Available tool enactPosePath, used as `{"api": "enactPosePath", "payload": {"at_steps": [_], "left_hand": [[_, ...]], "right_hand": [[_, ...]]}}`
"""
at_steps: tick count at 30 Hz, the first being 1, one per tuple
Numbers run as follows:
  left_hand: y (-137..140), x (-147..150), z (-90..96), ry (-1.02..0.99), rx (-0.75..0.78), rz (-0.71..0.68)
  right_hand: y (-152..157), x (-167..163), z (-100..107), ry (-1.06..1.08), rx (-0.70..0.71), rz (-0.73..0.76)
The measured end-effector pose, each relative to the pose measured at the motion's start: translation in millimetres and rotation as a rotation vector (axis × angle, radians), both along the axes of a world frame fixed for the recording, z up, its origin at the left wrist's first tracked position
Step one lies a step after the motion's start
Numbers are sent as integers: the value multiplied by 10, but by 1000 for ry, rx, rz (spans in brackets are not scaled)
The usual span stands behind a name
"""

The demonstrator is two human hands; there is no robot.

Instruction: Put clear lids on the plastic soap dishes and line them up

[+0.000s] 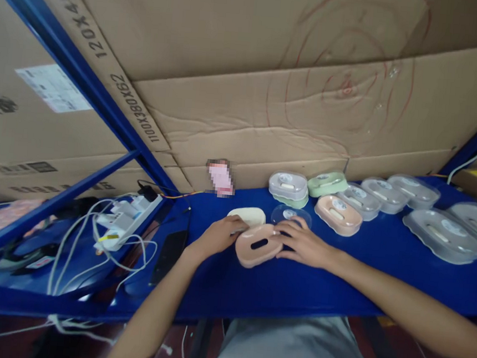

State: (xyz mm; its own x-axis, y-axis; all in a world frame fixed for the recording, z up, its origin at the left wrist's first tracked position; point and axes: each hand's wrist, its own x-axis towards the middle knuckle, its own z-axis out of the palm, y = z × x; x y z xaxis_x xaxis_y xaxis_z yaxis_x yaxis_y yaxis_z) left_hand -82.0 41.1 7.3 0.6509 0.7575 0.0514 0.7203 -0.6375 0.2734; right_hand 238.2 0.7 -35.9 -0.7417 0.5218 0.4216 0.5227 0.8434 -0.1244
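A pink oval plastic tray (pixel 257 246) with a dark slot in it lies upside down on the blue shelf (pixel 296 279). My left hand (pixel 219 234) grips its left end and my right hand (pixel 302 241) holds its right end. Just behind it sit a cream tray (pixel 248 215) and a clear lid (pixel 289 213). Part of the pink tray's right edge is hidden under my fingers.
Behind and to the right are a stacked white-and-green tray (pixel 288 188), a green tray (pixel 327 183), a pink tray (pixel 338 214) and several clear-lidded trays (pixel 442 235). A white power strip (pixel 129 218) with cables lies at left. Cardboard boxes (pixel 272 81) wall the back.
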Motion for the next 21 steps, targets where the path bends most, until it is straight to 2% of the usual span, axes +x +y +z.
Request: {"api": "enactPosePath", "payload": {"at_steps": [3,5,7,10,13,15,21], "left_hand": [[21,0,-36,-19,0,-7],[64,-43,-73,-23,74,69],[117,-103,-113,-88,97,142],[171,-158,-158,-184,-10,121],[157,-119,-173,-257,-96,63],[113,-48,-177,-285,-96,36],[25,147,-283,-194,77,34]], "right_hand": [[-29,26,72,82,-3,94],[-64,48,142,169,3,103],[-93,74,209,243,12,52],[-95,111,248,282,23,-64],[-39,118,195,268,35,-149],[17,94,135,248,33,-178],[159,-14,7,234,-50,-170]]}}
